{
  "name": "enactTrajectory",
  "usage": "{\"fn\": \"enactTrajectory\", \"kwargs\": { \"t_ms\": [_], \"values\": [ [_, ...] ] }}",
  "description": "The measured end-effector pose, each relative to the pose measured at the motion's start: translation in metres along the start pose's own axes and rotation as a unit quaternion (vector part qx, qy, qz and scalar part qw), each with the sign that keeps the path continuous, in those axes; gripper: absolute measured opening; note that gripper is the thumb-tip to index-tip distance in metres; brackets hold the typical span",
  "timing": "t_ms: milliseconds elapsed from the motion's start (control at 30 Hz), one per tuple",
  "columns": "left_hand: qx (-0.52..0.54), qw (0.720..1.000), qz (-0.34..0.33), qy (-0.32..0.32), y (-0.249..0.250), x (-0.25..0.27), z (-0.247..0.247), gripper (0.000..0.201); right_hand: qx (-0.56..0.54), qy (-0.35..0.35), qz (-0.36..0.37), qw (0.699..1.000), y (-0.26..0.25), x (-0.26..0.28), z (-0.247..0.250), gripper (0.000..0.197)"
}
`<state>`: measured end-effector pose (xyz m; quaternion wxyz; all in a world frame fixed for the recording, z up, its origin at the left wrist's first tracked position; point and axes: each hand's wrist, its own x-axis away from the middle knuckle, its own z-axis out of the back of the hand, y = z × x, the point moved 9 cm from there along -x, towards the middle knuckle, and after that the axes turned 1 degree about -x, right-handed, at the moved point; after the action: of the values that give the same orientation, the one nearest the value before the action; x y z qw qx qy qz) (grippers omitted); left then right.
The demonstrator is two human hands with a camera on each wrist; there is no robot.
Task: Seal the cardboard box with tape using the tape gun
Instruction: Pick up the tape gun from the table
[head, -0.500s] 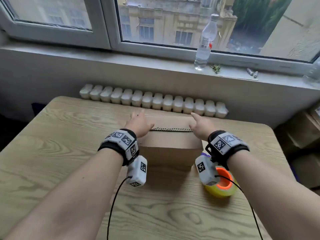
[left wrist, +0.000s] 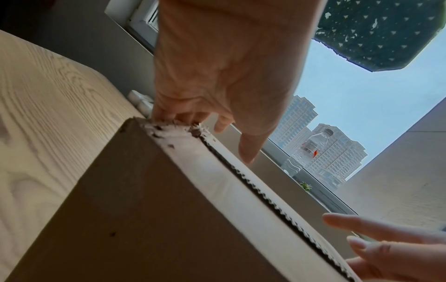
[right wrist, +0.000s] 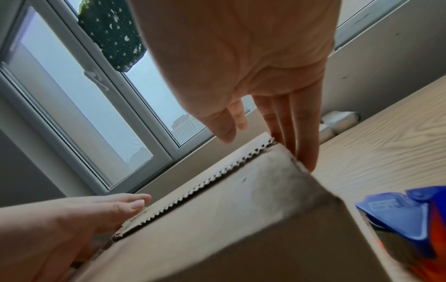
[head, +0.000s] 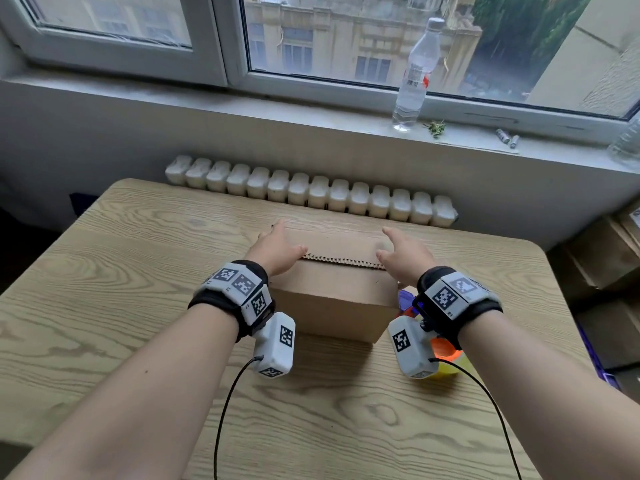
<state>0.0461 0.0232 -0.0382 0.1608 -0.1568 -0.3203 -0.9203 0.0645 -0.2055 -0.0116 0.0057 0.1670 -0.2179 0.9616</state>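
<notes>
A brown cardboard box (head: 332,299) stands in the middle of the wooden table (head: 138,271), its top flaps folded down with a zigzag-cut edge (head: 343,261) showing. My left hand (head: 277,251) lies flat with straight fingers on the box's left top corner (left wrist: 169,129). My right hand (head: 401,254) reaches with straight fingers over the right top corner (right wrist: 284,150). The tape gun (head: 446,355), blue and orange with a yellow roll, lies on the table right of the box, partly hidden by my right wrist; its blue head (right wrist: 398,213) shows in the right wrist view.
A white radiator (head: 311,192) runs behind the table's far edge. On the windowsill stand a clear plastic bottle (head: 414,74) and two small batteries (head: 507,138). Cardboard boxes (head: 602,265) sit on the floor at the right.
Both hands have slid slightly farther across the box top toward the far side; the box and tape gun stay where they were.
</notes>
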Motion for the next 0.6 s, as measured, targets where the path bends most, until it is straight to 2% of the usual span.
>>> {"fn": "enactTrajectory", "kwargs": {
  "t_ms": [200, 400, 500, 600],
  "values": [
    [0.005, 1.000, 0.001, -0.010, -0.015, 0.026, -0.006, 0.081, -0.022, -0.021, -0.012, 0.999, 0.004, 0.023, -0.006, 0.055],
    [-0.031, 0.999, -0.014, 0.002, -0.010, 0.049, -0.003, 0.074, 0.013, -0.015, -0.010, 1.000, 0.013, 0.041, -0.004, 0.052],
    [-0.096, 0.993, -0.059, 0.033, 0.019, 0.056, 0.000, 0.067, 0.036, 0.007, -0.005, 0.999, 0.025, 0.048, 0.011, 0.050],
    [-0.163, 0.975, -0.142, 0.044, 0.070, 0.066, -0.013, 0.061, 0.062, 0.021, -0.013, 0.998, 0.045, 0.055, 0.027, 0.046]
  ]
}}
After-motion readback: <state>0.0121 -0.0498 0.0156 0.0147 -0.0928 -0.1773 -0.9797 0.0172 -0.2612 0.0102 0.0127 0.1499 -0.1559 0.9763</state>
